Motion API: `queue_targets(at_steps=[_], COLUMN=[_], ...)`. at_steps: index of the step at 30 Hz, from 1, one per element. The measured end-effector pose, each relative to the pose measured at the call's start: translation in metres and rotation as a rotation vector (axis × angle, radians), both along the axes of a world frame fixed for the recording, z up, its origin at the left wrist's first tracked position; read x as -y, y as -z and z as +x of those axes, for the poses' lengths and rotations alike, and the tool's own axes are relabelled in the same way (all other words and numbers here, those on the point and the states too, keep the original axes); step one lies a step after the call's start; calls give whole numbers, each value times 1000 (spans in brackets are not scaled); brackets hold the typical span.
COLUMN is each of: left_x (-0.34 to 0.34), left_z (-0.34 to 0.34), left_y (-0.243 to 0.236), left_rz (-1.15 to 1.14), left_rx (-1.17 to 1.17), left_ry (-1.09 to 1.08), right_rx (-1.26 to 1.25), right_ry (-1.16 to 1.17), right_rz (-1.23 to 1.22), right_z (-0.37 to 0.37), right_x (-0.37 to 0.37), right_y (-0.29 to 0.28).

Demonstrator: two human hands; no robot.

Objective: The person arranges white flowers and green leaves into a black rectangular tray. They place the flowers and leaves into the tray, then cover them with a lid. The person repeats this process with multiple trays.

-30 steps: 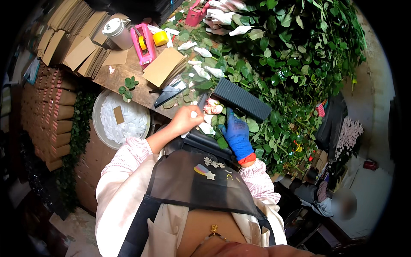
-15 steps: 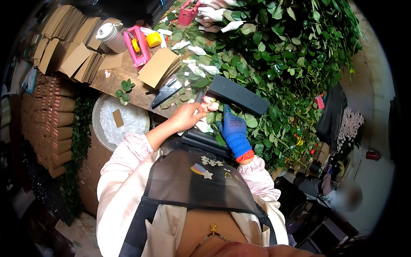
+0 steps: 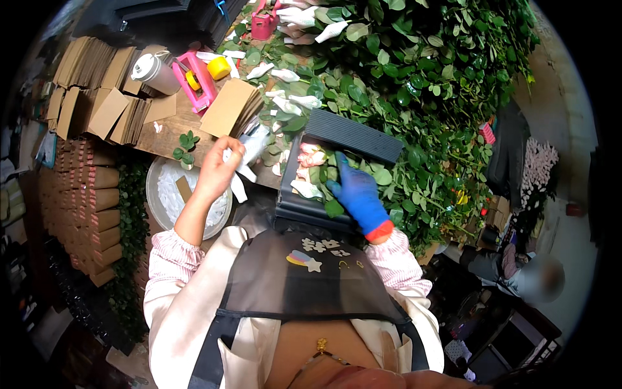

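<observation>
My bare left hand (image 3: 219, 167) is closed on a limp white bud sleeve (image 3: 239, 188), which hangs from the fingers between the bucket and the black holder. Pale pink roses (image 3: 311, 157) lie bunched in that black holder (image 3: 289, 200), under its ribbed upper plate (image 3: 353, 136). One bud at the near side of the bunch still wears a white sleeve (image 3: 306, 188). In a blue glove, my right hand (image 3: 358, 192) rests on the leaves beside the blooms, its thumb and forefinger spread apart.
A bucket of white sleeves (image 3: 155, 198) stands left of the table edge. Cardboard sheets (image 3: 228, 107), a pink tape dispenser (image 3: 202, 91) and a lidded cup (image 3: 155, 73) are on the table. Leafy rose stems (image 3: 427, 84) heap at the right; a person (image 3: 518, 275) is beyond.
My left hand has moved left, away from the roses, with a white sleeve in it. More of the pink blooms show in the holder. My right hand has stayed nearly in place.
</observation>
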State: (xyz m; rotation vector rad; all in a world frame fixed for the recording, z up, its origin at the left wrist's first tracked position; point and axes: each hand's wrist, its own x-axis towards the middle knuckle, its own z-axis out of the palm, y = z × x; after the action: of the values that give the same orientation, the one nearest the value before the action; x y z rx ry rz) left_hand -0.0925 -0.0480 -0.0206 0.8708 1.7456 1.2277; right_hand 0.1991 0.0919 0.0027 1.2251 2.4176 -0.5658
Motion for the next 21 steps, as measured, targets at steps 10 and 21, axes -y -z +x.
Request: queue_targets(at_steps=[10, 21], left_x=[-24, -10], left_z=[62, 96], left_y=[23, 41], left_rz=[-207, -146], left_rx=[-151, 364], left_ry=[646, 235], right_rx=[19, 110], right_ry=[-319, -374], right_rz=[-91, -62], right_z=[-3, -13], right_x=[7, 12], right_y=[1, 12])
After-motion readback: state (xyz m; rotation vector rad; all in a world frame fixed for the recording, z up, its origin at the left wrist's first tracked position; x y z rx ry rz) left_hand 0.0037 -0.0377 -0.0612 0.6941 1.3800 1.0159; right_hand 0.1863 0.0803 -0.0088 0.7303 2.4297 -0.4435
